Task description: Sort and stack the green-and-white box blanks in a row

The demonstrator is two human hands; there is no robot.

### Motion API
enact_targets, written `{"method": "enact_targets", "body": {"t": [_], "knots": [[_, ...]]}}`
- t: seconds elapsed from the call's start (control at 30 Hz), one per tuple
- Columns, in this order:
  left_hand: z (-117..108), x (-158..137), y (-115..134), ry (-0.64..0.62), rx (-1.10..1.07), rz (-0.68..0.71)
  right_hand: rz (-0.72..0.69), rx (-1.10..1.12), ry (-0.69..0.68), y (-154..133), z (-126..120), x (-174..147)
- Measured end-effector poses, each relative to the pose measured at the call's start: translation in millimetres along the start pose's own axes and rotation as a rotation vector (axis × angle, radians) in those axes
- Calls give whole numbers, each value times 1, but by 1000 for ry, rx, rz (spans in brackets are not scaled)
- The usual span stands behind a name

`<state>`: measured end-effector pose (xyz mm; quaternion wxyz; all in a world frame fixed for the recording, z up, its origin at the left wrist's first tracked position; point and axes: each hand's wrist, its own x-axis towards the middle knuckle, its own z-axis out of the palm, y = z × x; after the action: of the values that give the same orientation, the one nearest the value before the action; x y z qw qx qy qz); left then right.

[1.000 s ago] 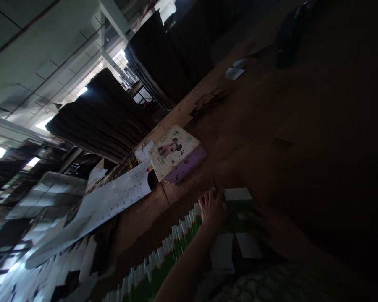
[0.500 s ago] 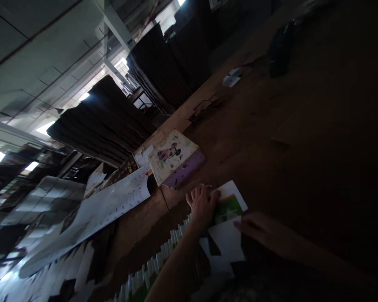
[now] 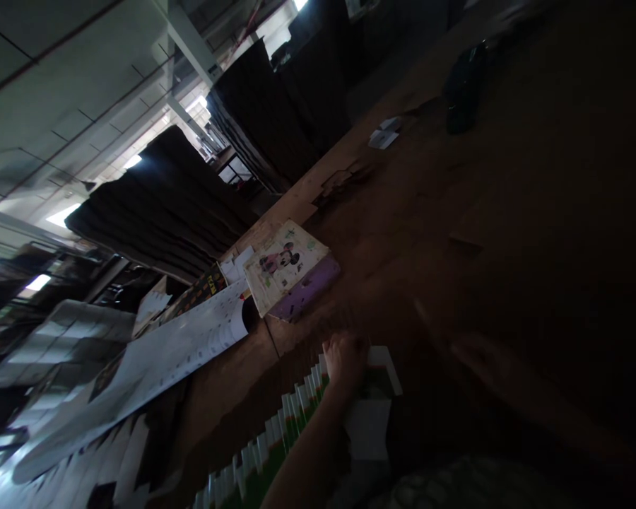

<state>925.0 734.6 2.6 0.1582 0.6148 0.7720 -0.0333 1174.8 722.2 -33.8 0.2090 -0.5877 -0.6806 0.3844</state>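
one left hand, bare, resting at the near part of the bench; fingers bent and close together, their tips in shadow; whether they grip anything cannot be told.

one flat green-and-white card piece with white flaps, lying just beside the left hand and forearm, on the side toward the right hand; partly covered by the left hand.

one right hand, bare, dim and blurred, apart from the card piece; fingers appear bent, but whether they hold anything cannot be told.

one long row of overlapping green cards with white edges, running along the outer side of the left forearm, its far end at the left hand.

one brown bench, worn surface, carrying the above.

one purple box with a cream lid and a cartoon mouse, beyond the left hand, well apart from it.

one large white printed paper sheet, curled at the edge, beside the box.

one dark, glossy object, far along the bench; kind unclear.
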Motion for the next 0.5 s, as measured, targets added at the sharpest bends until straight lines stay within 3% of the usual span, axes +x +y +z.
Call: {"method": "enact_targets", "body": {"t": [0.1,0.23,0.37,0.5], "knots": [[5,0,-2,13,4,3,-234,-42,-70,8,61,-2],[12,-1,-4,24,18,15,-381,-216,88,42,120,-11],[12,-2,-5,25,45,23,-465,-302,166,55,131,-15],[12,-4,0,15,74,48,-485,-346,128,47,124,-14]]}}
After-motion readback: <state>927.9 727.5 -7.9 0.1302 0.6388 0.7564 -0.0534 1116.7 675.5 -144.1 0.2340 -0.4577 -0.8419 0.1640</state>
